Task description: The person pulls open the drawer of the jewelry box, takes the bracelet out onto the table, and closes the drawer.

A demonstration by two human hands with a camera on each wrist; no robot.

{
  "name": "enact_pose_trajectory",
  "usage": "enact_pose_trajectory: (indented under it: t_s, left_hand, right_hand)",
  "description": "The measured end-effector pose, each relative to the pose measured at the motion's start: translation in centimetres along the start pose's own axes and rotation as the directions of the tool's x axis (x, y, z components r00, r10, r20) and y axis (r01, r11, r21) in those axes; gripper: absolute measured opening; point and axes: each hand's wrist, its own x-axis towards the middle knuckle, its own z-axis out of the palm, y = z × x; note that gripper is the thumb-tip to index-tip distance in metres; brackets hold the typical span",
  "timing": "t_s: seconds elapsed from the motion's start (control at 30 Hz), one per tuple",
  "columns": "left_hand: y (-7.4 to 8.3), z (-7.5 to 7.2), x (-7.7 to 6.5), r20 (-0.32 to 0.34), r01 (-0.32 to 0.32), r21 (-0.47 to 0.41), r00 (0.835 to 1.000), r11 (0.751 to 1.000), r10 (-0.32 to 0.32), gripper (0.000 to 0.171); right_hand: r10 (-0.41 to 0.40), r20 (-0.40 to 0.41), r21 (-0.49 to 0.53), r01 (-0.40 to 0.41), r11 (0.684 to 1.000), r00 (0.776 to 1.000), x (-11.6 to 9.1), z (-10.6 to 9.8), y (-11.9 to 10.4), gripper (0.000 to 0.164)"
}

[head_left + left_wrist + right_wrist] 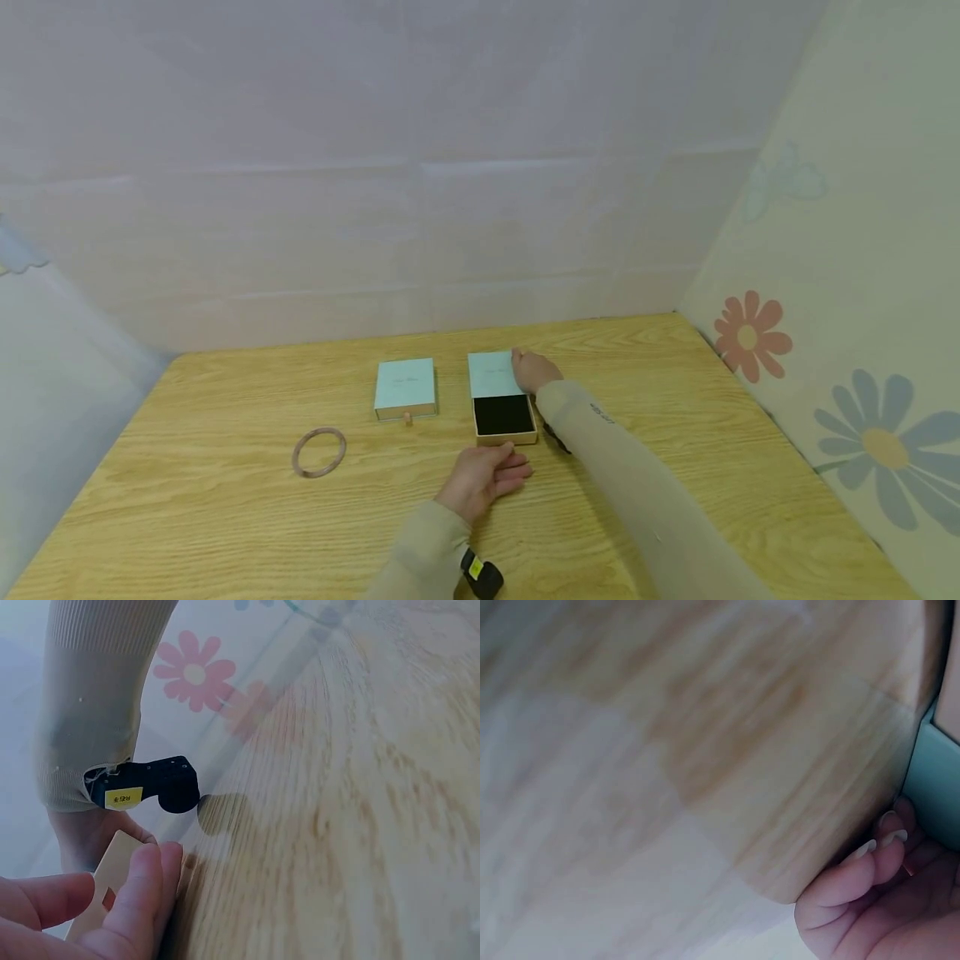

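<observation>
Pale-blue box cover (490, 375), black lining (502, 415)

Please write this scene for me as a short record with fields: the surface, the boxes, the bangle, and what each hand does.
Surface: wood-grain table
Open box: pale blue cover, black-lined drawer sticking out toward the person
Closed box: pale blue, left of the open box
Bangle: lies flat, left of the closed box and nearer the person
Left hand: at the drawer's front
Right hand: holds the cover's right side
</observation>
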Motion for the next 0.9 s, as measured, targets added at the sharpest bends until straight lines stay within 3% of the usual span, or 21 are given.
enact_pose_trajectory:
  t_s: [0.43,0.9]
  left_hand:
    - [0.01,0.29,0.35,-0.011,0.008,-0.085,1.000,0.996,-0.008,0.035]
    - [0.01,0.22,0.72,0.009,0.011,-0.077,1.000,0.997,-0.011,0.034]
  right_hand:
    - [0.014,0.012,0.006,-0.015,1.000,1.000,-0.05,-0.28,0.06,0.070]
    - [0.010,0.003,-0.022,-0.010,1.000,1.000,-0.39,-0.37,-0.09,0.071]
